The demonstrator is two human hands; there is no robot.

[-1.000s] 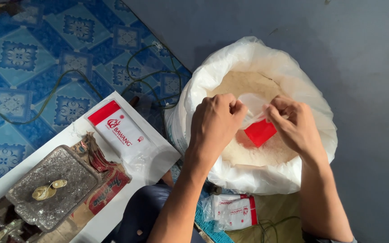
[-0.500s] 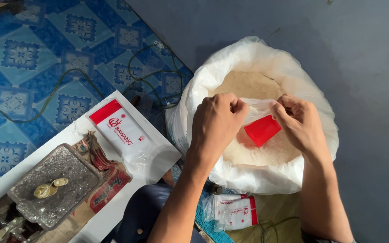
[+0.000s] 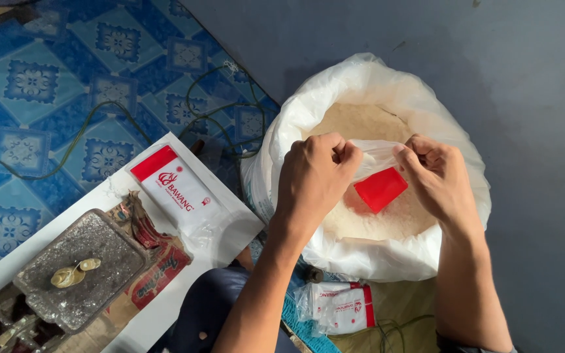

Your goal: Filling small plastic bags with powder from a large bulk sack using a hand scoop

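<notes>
A big white sack (image 3: 308, 117) stands open on the floor, filled with pale grain. Over its mouth I hold a small clear plastic bag with a red panel (image 3: 380, 188). My left hand (image 3: 312, 180) pinches the bag's top edge on the left. My right hand (image 3: 433, 176) pinches the same edge on the right. The bag hangs between both hands just above the grain.
A white board (image 3: 165, 307) at lower left carries a stack of red-and-white plastic bags (image 3: 176, 189), crumpled wrappers and a grey metal tray (image 3: 83, 265). More folded bags (image 3: 338, 307) lie below the sack. Green cable (image 3: 86, 131) runs over the blue patterned floor.
Both hands with the small bag have shifted slightly on the bag's top edge; the bag stays over the sack.
</notes>
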